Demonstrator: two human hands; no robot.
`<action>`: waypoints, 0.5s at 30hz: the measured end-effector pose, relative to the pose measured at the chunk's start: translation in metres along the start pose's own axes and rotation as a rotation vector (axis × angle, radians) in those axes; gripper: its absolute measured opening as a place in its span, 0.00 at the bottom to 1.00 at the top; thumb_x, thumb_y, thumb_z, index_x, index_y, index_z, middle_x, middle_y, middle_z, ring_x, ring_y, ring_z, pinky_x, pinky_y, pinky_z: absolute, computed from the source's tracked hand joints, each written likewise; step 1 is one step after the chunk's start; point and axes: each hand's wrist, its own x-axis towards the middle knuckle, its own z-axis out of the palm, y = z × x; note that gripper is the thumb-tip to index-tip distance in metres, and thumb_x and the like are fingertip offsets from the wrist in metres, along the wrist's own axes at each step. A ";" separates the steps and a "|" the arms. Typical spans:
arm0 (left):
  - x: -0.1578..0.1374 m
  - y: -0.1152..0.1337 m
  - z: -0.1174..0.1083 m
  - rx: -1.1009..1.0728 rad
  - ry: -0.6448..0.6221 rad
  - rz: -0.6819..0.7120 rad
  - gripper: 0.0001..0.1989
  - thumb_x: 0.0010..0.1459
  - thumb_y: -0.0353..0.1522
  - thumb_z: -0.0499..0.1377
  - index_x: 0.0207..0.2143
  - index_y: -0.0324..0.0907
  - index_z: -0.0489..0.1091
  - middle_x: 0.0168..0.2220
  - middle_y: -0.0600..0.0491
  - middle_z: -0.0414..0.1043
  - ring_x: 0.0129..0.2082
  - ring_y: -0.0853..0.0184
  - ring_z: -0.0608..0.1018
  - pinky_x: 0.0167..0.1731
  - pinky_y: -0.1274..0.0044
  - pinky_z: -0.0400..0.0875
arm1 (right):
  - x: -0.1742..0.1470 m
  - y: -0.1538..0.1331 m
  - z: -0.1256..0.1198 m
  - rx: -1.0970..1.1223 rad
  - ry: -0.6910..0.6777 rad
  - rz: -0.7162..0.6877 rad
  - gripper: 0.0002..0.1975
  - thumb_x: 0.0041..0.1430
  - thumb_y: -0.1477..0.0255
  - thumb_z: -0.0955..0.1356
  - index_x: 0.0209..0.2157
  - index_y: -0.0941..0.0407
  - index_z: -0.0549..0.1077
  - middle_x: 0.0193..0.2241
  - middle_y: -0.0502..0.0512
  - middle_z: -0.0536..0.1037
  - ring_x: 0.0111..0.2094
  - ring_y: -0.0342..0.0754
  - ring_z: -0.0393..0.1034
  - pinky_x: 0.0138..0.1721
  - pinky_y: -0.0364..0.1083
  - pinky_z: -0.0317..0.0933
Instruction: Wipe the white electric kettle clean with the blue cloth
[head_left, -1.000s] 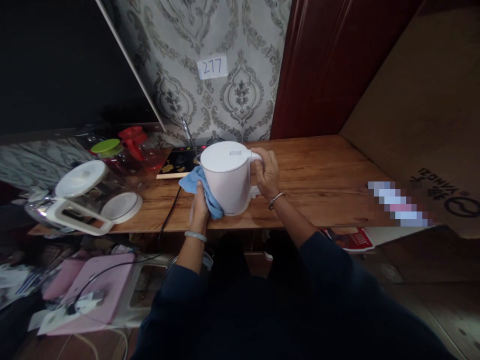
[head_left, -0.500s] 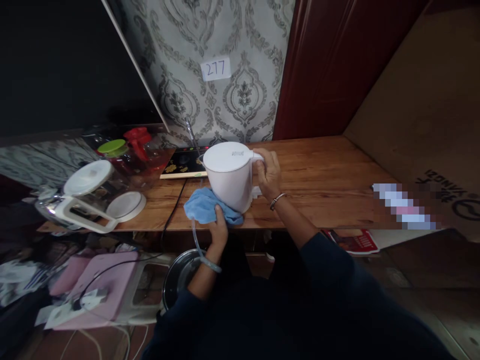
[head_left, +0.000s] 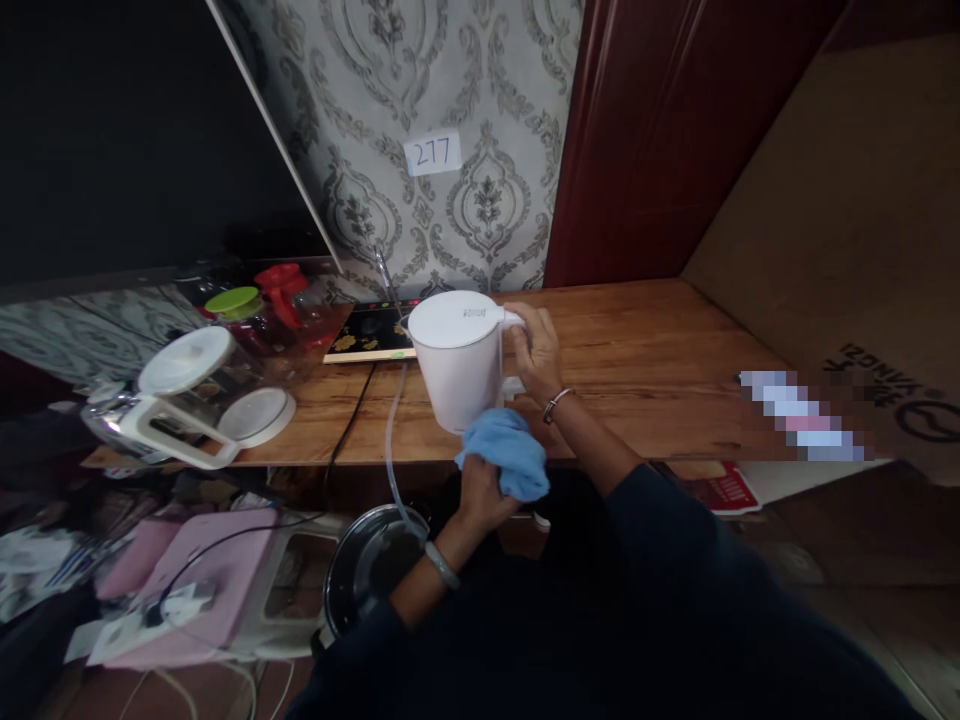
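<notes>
The white pitcher [head_left: 456, 375] stood on the worktop [head_left: 630, 350], whose front edge ran just before it. At the pitcher's right, the right hand [head_left: 536, 350] was curled around its handle [head_left: 511, 319]; in front of its base, the left hand [head_left: 486, 495] was closed on a bunched blue cloth [head_left: 514, 458], though whether cloth met pitcher could not be told. A clear tube [head_left: 390, 440] hung to the pitcher's left. A hard shove or slack handle grip might have tipped the pitcher over the edge; the left arm [head_left: 420, 592], swinging, might have snagged the tube.
</notes>
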 end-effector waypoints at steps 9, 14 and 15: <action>0.016 0.039 0.017 -0.138 -0.150 0.113 0.18 0.49 0.37 0.63 0.44 0.45 0.71 0.43 0.49 0.75 0.44 0.55 0.76 0.48 0.64 0.70 | -0.050 0.013 -0.058 0.013 -0.067 0.182 0.27 0.65 0.54 0.57 0.62 0.49 0.57 0.57 0.61 0.66 0.56 0.56 0.63 0.53 0.62 0.61; 0.021 0.047 0.017 -0.369 -0.027 -0.144 0.17 0.52 0.43 0.61 0.39 0.42 0.72 0.38 0.50 0.77 0.39 0.59 0.77 0.45 0.65 0.72 | -0.099 0.022 -0.091 0.171 -0.175 0.439 0.27 0.63 0.53 0.59 0.59 0.49 0.63 0.54 0.61 0.71 0.54 0.56 0.67 0.53 0.61 0.62; 0.023 0.049 0.017 -0.407 0.016 -0.170 0.18 0.52 0.44 0.61 0.41 0.42 0.72 0.40 0.50 0.77 0.42 0.59 0.77 0.48 0.64 0.71 | -0.106 0.018 -0.094 0.197 -0.227 0.441 0.28 0.63 0.52 0.60 0.61 0.48 0.61 0.56 0.60 0.69 0.56 0.56 0.66 0.55 0.60 0.62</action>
